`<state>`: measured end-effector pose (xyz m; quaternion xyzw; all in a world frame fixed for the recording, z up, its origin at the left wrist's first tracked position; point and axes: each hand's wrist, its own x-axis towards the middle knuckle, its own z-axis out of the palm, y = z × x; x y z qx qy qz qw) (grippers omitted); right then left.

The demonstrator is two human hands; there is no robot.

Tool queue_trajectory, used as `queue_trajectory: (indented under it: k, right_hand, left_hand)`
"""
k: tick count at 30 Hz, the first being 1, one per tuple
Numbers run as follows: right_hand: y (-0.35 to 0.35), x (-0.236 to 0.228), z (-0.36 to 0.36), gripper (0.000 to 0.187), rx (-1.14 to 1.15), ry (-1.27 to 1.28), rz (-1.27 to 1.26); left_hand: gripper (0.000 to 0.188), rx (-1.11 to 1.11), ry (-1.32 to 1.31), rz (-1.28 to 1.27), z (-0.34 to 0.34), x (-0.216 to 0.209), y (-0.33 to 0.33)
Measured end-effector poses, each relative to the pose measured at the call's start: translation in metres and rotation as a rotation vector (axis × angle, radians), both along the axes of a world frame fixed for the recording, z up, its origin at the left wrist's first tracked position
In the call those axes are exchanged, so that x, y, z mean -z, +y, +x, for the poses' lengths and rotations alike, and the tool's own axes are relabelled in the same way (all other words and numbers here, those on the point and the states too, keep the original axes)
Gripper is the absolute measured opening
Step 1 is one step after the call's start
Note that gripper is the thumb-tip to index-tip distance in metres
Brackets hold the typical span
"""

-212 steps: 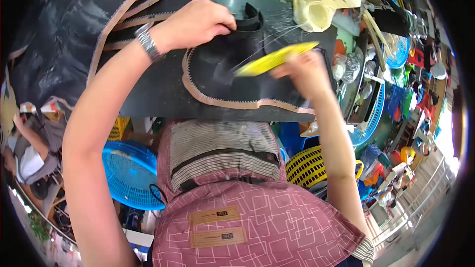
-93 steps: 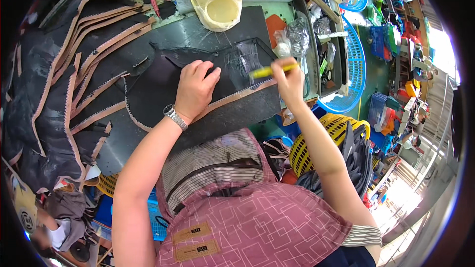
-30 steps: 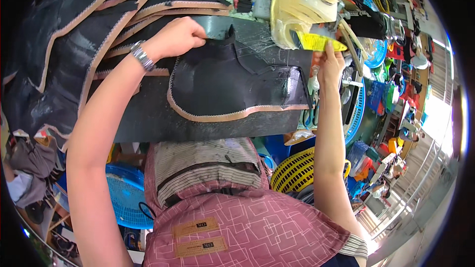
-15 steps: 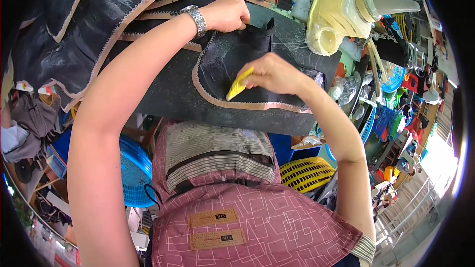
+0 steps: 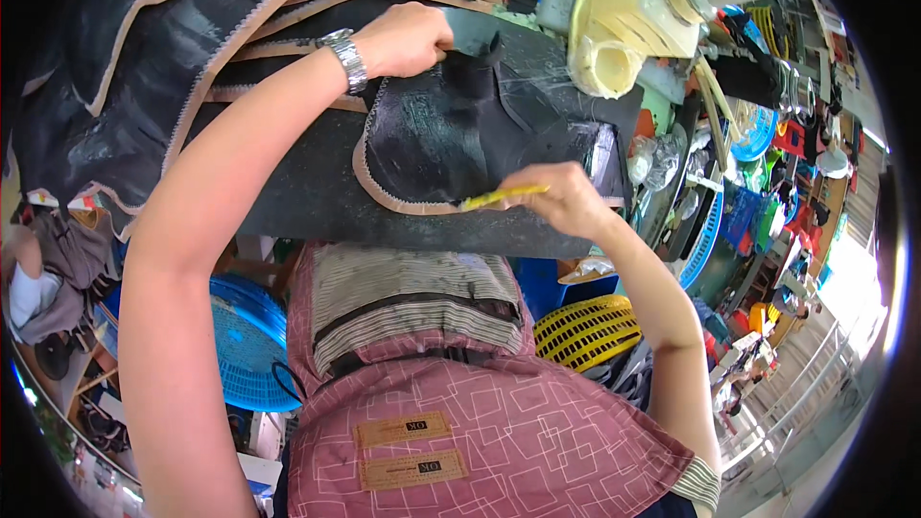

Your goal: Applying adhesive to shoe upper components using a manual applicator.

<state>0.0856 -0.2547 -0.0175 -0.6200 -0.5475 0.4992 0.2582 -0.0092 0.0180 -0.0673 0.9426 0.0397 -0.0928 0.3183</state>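
A black leather-like piece point(image 5: 427, 139) with a pale tan zigzag-cut border lies on a dark work board point(image 5: 297, 192). Its surface is glossy in patches, and part of it is folded upward near the middle. My left hand point(image 5: 408, 38) is closed on the far edge of this piece; the fingertips are partly hidden. In my right hand point(image 5: 566, 200) is a flat yellow-handled brush point(image 5: 507, 196), held almost level. The brush's tip touches or hovers just over the tan border at the near side; I cannot tell which.
Several similar black pieces point(image 5: 125, 134) with tan edges overlap at the left and back. A yellowish plastic glue container point(image 5: 633, 14) stands at the back right, with thin strands near it. Blue basket point(image 5: 245, 341) and yellow basket point(image 5: 587, 331) sit below the board's near edge.
My right hand has moved right and nearer to me, and the brush has tipped from steep to nearly flat along the border. My left hand keeps its hold on the far edge.
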Motion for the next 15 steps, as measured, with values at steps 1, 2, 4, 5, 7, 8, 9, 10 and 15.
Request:
queue_trajectory:
  k: [1, 2, 4, 5, 7, 8, 9, 10, 15]
  right_hand:
    - [-0.008, 0.006, -0.002, 0.021, 0.344, -0.076, 0.148]
    - [-0.016, 0.012, -0.005, 0.023, 0.644, -0.139, 0.271]
    - [-0.035, 0.015, -0.013, 0.028, 0.605, -0.342, 0.358]
    - [-0.046, 0.012, -0.023, 0.028, 0.487, -0.331, 0.402]
    - [-0.056, 0.009, -0.031, 0.021, 0.319, -0.263, 0.373]
    - [-0.055, 0.009, -0.032, 0.020, 0.499, -0.203, 0.214]
    - [-0.052, 0.010, -0.034, 0.019, 0.625, -0.157, 0.062]
    - [-0.047, 0.012, -0.034, 0.019, 0.760, -0.119, -0.126]
    - [-0.005, 0.040, -0.026, 0.027, 0.611, -0.546, 0.626]
  left_hand:
    - [0.015, -0.002, -0.013, 0.015, 0.000, -0.001, 0.000]
    - [0.015, -0.007, 0.001, 0.029, 0.000, -0.002, -0.002]
    - [0.017, -0.038, 0.041, 0.028, 0.000, -0.003, -0.005]
    - [0.017, -0.062, 0.057, 0.031, -0.002, -0.004, -0.006]
    - [0.015, -0.117, 0.019, -0.012, -0.003, -0.004, -0.009]
    - [0.015, -0.102, -0.002, 0.005, -0.003, -0.004, -0.010]
    - [0.015, -0.090, -0.016, 0.021, -0.003, -0.003, -0.010]
    - [0.015, -0.090, -0.028, 0.040, -0.003, -0.002, -0.010]
    - [0.014, -0.047, -0.051, 0.039, -0.001, -0.001, -0.009]
